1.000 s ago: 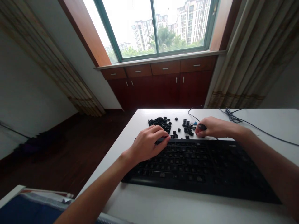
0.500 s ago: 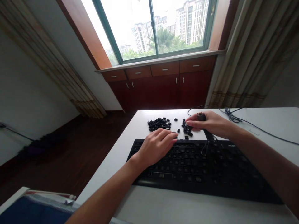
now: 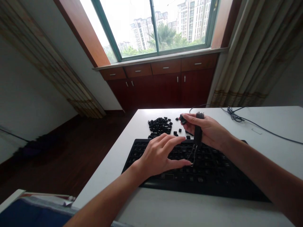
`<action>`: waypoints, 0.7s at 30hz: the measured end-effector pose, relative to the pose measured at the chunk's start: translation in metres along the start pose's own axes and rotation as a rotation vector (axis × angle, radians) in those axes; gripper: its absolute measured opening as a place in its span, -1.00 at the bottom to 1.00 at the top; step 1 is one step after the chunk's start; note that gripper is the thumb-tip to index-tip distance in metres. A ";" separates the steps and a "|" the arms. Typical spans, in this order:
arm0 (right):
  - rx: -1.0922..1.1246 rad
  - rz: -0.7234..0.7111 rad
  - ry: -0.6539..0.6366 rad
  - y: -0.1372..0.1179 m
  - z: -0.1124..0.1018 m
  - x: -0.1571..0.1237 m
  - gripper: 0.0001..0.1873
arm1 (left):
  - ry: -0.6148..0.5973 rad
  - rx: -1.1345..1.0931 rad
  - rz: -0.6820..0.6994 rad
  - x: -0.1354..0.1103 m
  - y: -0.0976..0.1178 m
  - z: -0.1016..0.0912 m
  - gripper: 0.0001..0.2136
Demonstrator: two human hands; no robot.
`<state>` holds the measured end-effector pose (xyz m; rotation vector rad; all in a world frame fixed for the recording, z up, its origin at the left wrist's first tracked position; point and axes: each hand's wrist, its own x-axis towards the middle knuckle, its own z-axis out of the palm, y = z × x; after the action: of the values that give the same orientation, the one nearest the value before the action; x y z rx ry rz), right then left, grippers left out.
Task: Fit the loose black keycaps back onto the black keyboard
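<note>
While the right hand [image 3: 214, 130] is raised over the back edge of the keyboard [image 3: 208, 171], its thumb and fingertips are closed in a pinch on a small black piece [image 3: 182, 119] that looks like a keycap. The same hand also keeps hold of a black-handled tool [image 3: 198, 130], its handle standing nearly upright against the palm side of the fingers and its two thin wire prongs [image 3: 194, 154] pointing down over the keys. How firmly the handle is gripped, I cannot tell

The left hand [image 3: 157, 156] is spread loosely, palm down, over the left half of the keyboard, with a wide gap between thumb and forefinger and nothing visible in its grasp. Its thumb tip comes right by the lower ends of the prongs; whether it touches them is unclear. The forefinger reaches toward the keyboard's back edge

The keyboard lies across the white counter [image 3: 146, 205]. Just behind it is a heap of black keycaps [image 3: 158, 125], with a few loose keycaps [image 3: 180, 130] to the right of the heap. Farther right, a bundled black cable [image 3: 234, 115] lies near a thin bent wire [image 3: 256, 131]
</note>
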<state>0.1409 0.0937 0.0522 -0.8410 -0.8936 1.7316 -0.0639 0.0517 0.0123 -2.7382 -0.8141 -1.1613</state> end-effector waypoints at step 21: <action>-0.266 0.221 -0.309 -0.003 -0.004 -0.007 -0.64 | 0.181 -0.171 -0.259 0.001 -0.007 -0.005 -0.73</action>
<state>0.1478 0.0891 0.0536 -0.8838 -1.2993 1.9984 -0.0695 0.0571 0.0155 -2.6608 -1.1172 -1.5698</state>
